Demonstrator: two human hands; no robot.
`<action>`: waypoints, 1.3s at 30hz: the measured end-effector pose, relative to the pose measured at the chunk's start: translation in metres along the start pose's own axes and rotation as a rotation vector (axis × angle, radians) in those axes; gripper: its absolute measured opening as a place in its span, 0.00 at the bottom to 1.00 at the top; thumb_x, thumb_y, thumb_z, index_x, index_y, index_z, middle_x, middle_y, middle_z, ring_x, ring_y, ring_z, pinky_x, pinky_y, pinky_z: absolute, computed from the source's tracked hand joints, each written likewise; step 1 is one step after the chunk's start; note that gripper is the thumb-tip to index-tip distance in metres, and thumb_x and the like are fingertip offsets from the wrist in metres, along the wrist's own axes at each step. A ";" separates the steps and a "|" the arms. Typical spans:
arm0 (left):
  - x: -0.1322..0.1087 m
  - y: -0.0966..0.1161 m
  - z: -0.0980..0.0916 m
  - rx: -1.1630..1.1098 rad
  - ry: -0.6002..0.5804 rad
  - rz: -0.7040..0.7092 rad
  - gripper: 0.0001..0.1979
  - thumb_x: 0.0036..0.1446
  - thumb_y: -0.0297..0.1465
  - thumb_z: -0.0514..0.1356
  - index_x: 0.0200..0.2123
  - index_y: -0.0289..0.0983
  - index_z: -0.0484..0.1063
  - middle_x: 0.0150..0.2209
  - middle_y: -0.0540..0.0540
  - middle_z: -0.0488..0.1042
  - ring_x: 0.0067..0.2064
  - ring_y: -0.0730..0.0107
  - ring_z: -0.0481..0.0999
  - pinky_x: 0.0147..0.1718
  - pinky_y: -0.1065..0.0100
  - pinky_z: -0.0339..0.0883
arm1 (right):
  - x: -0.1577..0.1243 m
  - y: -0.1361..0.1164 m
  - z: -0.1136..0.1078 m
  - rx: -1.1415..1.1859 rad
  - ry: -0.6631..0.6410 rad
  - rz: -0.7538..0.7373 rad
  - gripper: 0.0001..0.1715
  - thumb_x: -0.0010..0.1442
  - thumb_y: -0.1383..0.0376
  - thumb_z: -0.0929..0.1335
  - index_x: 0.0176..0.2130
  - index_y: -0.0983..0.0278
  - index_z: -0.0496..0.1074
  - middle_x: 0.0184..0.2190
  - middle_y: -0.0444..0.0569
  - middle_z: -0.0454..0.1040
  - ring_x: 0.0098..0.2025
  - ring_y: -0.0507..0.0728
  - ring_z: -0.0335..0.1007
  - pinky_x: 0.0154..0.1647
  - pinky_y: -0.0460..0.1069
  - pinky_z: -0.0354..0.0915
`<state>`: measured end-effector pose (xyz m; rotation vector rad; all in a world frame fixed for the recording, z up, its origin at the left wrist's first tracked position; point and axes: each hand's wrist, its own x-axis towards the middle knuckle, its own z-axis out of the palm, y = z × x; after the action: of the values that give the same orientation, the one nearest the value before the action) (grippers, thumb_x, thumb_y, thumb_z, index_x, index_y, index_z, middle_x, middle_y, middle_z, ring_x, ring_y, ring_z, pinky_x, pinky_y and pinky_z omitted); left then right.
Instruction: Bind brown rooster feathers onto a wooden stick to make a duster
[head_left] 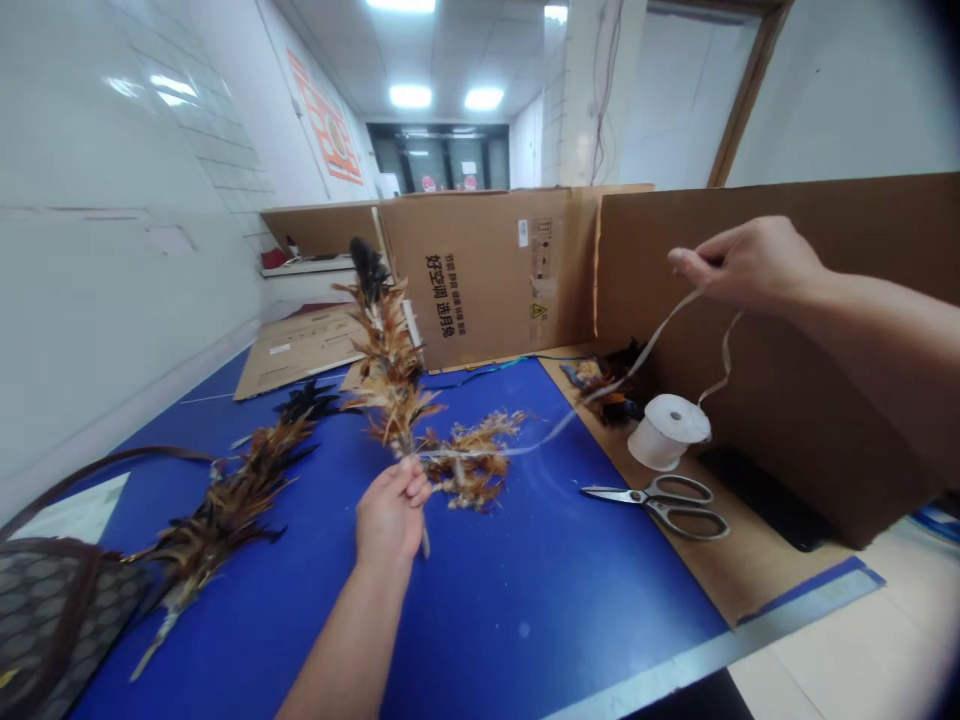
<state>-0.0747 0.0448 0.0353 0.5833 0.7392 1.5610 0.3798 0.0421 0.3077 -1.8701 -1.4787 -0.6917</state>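
My left hand (391,508) is closed round the lower stem of an upright brown feather bundle (391,360) with a black tip. A thin pale ribbon (551,434) runs from the stem at my left fingers, sagging over the table, up to my right hand (739,262). My right hand pinches the ribbon high at the right, in front of the cardboard. From there the ribbon drops to a white spool (667,432) standing on the cardboard sheet. Scissors (664,503) with slightly parted blades lie below the spool.
Loose brown feathers (472,460) lie on the blue table (525,600). Another feather bundle (232,500) lies at the left, beside a patterned bag (52,620). Dark feathers (611,385) and a black phone-like object (769,498) are at the right. Cardboard walls (487,270) stand behind.
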 end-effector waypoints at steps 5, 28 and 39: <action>-0.019 -0.009 0.018 0.004 -0.067 0.019 0.14 0.47 0.30 0.73 0.25 0.33 0.70 0.25 0.48 0.68 0.24 0.81 0.59 0.22 0.74 0.46 | -0.084 -0.055 0.025 0.014 -0.041 -0.599 0.12 0.62 0.55 0.74 0.40 0.61 0.83 0.47 0.58 0.80 0.52 0.66 0.71 0.51 0.62 0.61; -0.032 -0.043 0.028 0.112 -0.126 -0.064 0.18 0.51 0.37 0.73 0.26 0.34 0.69 0.24 0.50 0.68 0.23 0.80 0.61 0.23 0.72 0.49 | -0.250 -0.205 0.157 1.092 -0.617 -0.169 0.13 0.67 0.58 0.68 0.31 0.60 0.75 0.29 0.48 0.79 0.32 0.57 0.74 0.38 0.50 0.68; -0.032 -0.062 0.023 0.291 -0.108 0.135 0.12 0.57 0.37 0.69 0.29 0.35 0.73 0.22 0.52 0.67 0.26 0.76 0.64 0.29 0.70 0.59 | -0.262 -0.202 0.164 1.218 -0.735 0.017 0.18 0.67 0.55 0.68 0.28 0.62 0.73 0.24 0.46 0.77 0.27 0.54 0.71 0.31 0.48 0.66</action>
<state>-0.0124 0.0184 0.0060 0.9410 0.8655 1.5423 0.1260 0.0320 0.0398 -1.1158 -1.6727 0.8836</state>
